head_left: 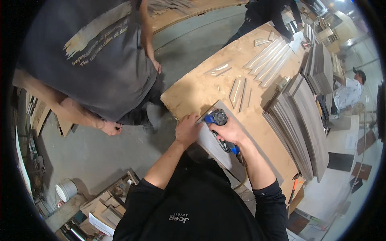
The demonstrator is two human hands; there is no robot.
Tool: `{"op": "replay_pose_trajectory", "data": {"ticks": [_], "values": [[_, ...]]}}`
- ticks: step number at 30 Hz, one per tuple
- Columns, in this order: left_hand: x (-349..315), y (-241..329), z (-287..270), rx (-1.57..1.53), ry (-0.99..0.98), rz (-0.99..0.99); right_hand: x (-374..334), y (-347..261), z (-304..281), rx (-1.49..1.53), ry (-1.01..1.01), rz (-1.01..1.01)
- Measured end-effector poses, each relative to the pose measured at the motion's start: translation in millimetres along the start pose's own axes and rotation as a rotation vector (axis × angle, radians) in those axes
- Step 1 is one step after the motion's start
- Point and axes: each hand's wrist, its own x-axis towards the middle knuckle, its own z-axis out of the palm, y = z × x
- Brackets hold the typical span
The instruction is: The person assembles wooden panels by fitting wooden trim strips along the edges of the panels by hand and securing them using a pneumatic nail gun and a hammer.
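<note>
My right hand (pixel 230 130) is wrapped round the handle of a blue and black nail gun (pixel 219 117), with a hose running back from it beside my forearm. The tool's head rests on or just over the far end of a long grey board (pixel 251 140) on the workbench. At the left corner of that end, my left hand (pixel 187 130) grips the board's edge, its fingers close to the nail gun. A pale panel surface (pixel 212 141) shows between my forearms. Whether the nail gun's tip touches the board is hidden.
The wooden workbench (pixel 185 86) carries grey strips with pale glue lines (pixel 267 66). Stacked grey-brown boards (pixel 299 124) and an orange-handled hammer (pixel 294 186) lie on the right. One person (pixel 100 60) stands close on the left; another (pixel 261 16) bends over the far end. A white bucket (pixel 66 189) stands lower left.
</note>
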Motion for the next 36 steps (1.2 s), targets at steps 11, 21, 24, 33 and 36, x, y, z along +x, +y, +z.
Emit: {"op": "replay_pose_trajectory", "data": {"ticks": [11,21,24,33,36], "values": [[0,11,-16,0.032,-0.109,-0.199,-181,205,-87,0.067,0.681,0.100],[27,38,29,0.244,-0.141,-0.131,-163,571,-211,0.145,1.089,-0.160],[34,38,39,0.250,-0.096,-0.156,-181,575,-180,0.234,1.211,-0.058],[65,47,69,0.156,0.032,-0.132,-230,448,-97,-0.389,1.255,0.587],[57,33,81,0.170,0.160,-0.077,-205,438,-133,-0.182,1.337,0.454]]}}
